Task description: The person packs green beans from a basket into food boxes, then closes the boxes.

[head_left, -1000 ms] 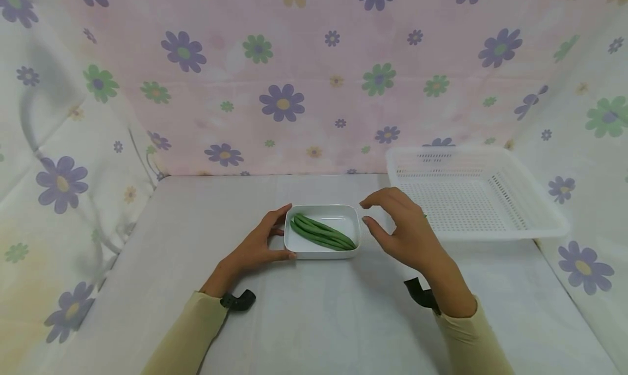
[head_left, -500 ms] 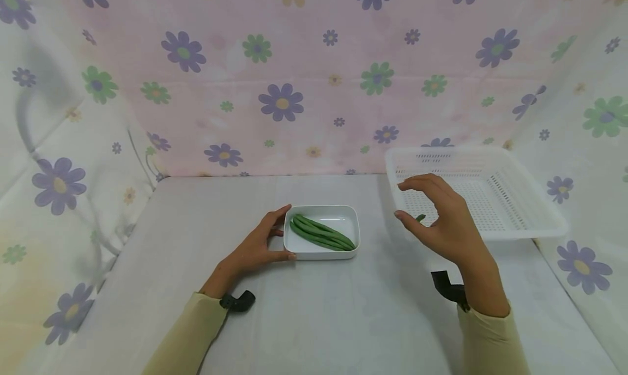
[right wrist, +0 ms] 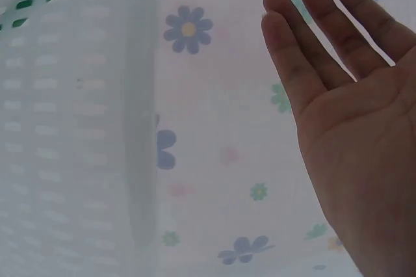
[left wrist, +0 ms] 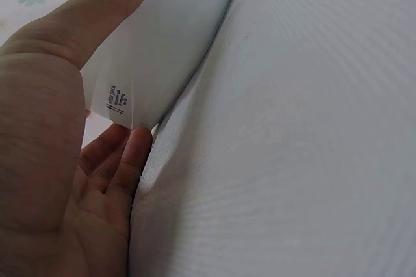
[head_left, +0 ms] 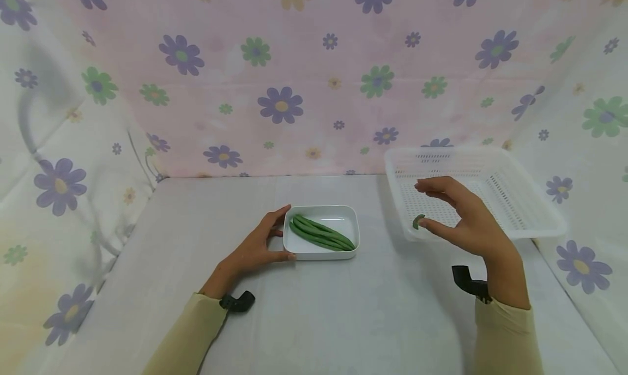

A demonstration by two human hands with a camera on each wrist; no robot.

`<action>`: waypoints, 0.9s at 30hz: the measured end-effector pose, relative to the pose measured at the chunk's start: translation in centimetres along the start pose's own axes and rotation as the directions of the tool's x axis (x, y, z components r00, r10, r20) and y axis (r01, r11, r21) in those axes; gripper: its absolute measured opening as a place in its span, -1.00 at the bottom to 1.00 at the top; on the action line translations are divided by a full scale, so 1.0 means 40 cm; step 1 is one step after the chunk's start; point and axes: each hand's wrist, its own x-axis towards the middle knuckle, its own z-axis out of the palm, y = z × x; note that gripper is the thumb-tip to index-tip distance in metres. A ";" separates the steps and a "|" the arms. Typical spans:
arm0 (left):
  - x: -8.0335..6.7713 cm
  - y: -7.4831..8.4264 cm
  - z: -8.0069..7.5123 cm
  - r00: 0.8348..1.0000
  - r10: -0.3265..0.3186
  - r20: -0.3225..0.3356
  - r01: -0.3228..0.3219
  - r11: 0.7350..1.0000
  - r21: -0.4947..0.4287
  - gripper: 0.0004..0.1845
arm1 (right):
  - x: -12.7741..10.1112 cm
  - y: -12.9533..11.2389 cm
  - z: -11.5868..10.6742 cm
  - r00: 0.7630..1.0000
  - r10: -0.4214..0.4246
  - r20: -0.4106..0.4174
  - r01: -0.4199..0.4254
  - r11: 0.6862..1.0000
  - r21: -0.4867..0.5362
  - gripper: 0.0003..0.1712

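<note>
Movement since a second ago is all on my right: my right hand [head_left: 463, 217] was hovering by the right edge of the white rectangular ceramic dish [head_left: 322, 231] and now hangs over the near left corner of the white perforated plastic basket [head_left: 535, 222], well apart from the dish. Its fingers are spread and relaxed in the wrist view, clamped on nothing, yet a small dark green bean piece [head_left: 418, 221] sits just at the thumb tip; I cannot tell whether the thumb touches it or it lies in the basket behind. I judge one piece has been carried across from dish to basket, or is about to drop. My left hand [head_left: 258, 243] has not shifted: thumb curled over the dish's left rim, fingers under its edge, steadying it. The long green string beans [head_left: 321, 233] lie in a slanting bundle inside the dish, smooth and slightly glossy. The dish is thick-walled with rounded corners; the basket is thin, slotted along its walls and dotted with holes on its floor. Both rest on the pale grey cloth-covered table [head_left: 314, 309], hemmed by flower-print fabric [head_left: 282, 102].
</note>
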 end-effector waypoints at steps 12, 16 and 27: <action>0.006 0.000 0.003 1.000 -0.007 -0.007 0.007 1.000 0.012 0.27 | -0.034 0.111 -0.004 0.972 0.056 0.229 -0.089 0.987 0.136 -0.46; 0.006 -0.001 0.003 1.000 -0.014 -0.007 0.014 1.000 0.020 0.28 | -0.037 0.126 0.004 0.966 0.073 0.250 -0.118 0.979 0.167 -0.58; 0.006 -0.004 0.004 1.000 0.012 -0.010 -0.012 1.000 0.027 0.29 | -0.040 0.144 0.020 0.961 0.113 0.252 -0.157 0.974 0.162 -0.71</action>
